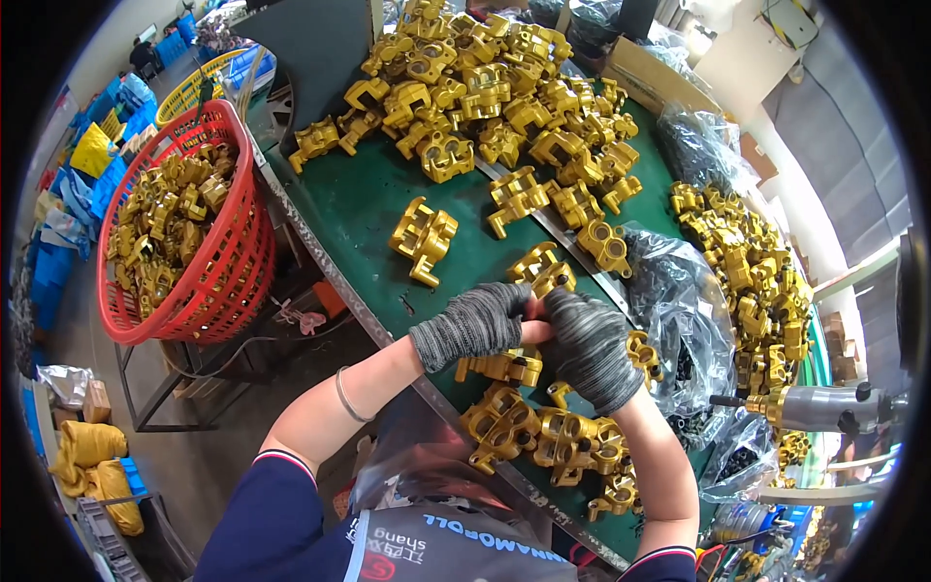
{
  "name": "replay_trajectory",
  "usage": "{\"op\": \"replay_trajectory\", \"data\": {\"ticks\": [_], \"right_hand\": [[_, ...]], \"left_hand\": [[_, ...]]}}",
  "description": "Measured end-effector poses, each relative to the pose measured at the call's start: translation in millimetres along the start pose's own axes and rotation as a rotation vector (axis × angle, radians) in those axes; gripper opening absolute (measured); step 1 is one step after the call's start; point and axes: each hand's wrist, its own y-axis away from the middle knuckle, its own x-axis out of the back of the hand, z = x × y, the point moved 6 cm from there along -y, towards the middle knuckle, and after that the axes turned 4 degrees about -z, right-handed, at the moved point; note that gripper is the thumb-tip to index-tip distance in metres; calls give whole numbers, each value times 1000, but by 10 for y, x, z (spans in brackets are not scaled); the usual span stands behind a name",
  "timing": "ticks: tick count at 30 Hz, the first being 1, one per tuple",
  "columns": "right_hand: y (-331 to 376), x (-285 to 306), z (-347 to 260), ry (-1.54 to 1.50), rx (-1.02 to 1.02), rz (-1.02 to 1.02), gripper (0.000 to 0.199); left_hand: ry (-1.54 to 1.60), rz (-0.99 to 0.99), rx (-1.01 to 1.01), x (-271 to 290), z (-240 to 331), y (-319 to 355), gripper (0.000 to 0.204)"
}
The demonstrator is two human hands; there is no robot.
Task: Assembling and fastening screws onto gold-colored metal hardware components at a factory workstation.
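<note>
Where the two gloved hands meet above the green-topped bench (359, 209), a gold-coloured cast metal part (550, 278) sits pinched between them, only its upper end showing at their 12 o'clock. Left hand (477, 323): grey knit glove, fingers curled shut, bare fingertips pressed to the part. Right hand (589, 347): darker knit glove, fingers closed over the same part from 3 o'clock. Loose gold castings (538, 436): cluster at 6 o'clock of the hands, on the bench. Large heap of like castings (485, 87): at 12 o'clock, well apart. Red plastic basket (228, 281): at 9 o'clock beside the bench, part-filled with castings. Clear plastic bags (679, 310): at 3 o'clock, just beside the right hand. Powered screwdriver (819, 407): at 4 o'clock, lying level.
</note>
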Motion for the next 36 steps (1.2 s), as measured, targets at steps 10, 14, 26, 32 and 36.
{"op": "replay_trajectory", "data": {"ticks": [10,14,26,32,36], "right_hand": [[91,-18,-171,4,282,-23,9],[9,-121,-105,-72,64,-79,14],[-397,-485,124,-113,-60,28,9],[-469,-575,80,-91,-57,77,11],[-431,-548,-41,142,35,-8,14]], "left_hand": [[570,-238,139,-12,-138,160,23],[-276,166,-274,163,110,272,16],[-824,668,320,816,-758,90,51],[71,506,54,512,-658,258,54],[4,513,-50,349,-396,355,55]]}}
